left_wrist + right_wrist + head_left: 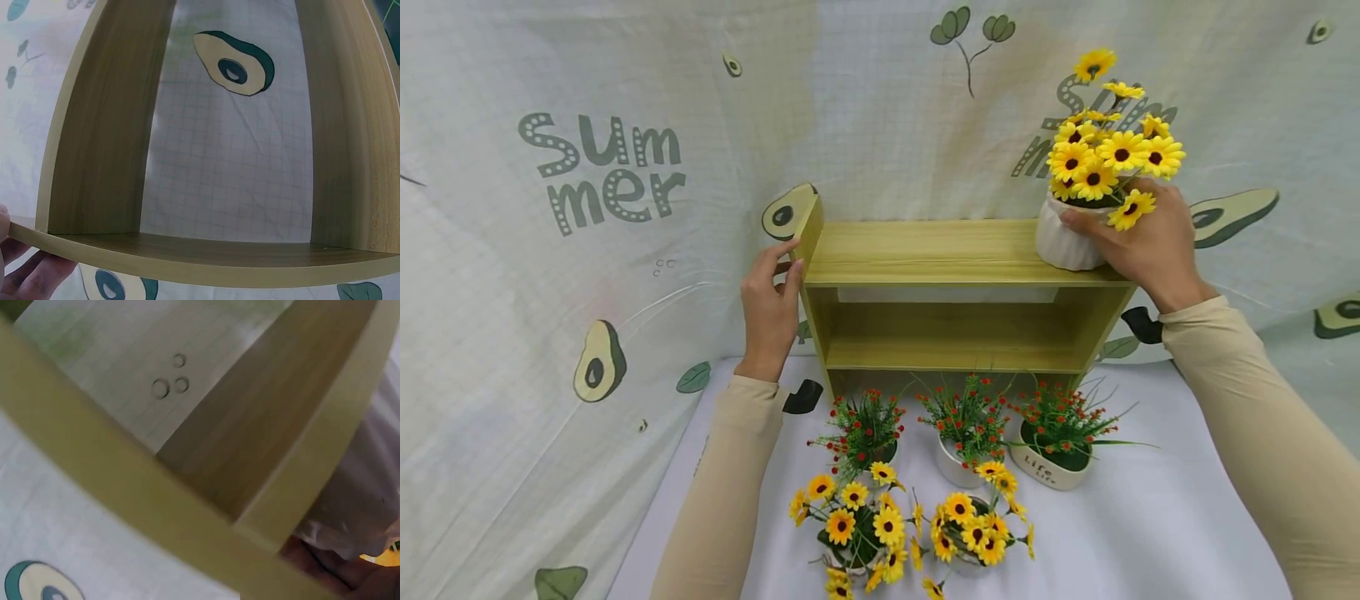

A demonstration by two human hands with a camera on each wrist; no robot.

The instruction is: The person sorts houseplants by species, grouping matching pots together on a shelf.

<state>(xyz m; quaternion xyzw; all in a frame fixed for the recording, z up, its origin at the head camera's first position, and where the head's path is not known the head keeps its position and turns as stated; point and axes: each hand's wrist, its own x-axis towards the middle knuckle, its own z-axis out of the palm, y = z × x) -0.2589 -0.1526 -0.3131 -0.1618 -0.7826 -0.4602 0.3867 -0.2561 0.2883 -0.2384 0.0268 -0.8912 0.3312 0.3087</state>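
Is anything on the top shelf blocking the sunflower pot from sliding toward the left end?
Nothing visible does. The right hand holds the sunflower pot at the right end of the wooden shelf, whose top is bare up to the left hand gripping its left end.

I counted three pots of yellow sunflowers: one (1078,225) on the right end of the single wooden shelf (925,250), and two (857,533) (973,537) near the front edge of the white table (1150,517). Three pots of red-berried greenery (865,437) (962,433) (1052,442) stood in a row just before the shelf, making six pots.
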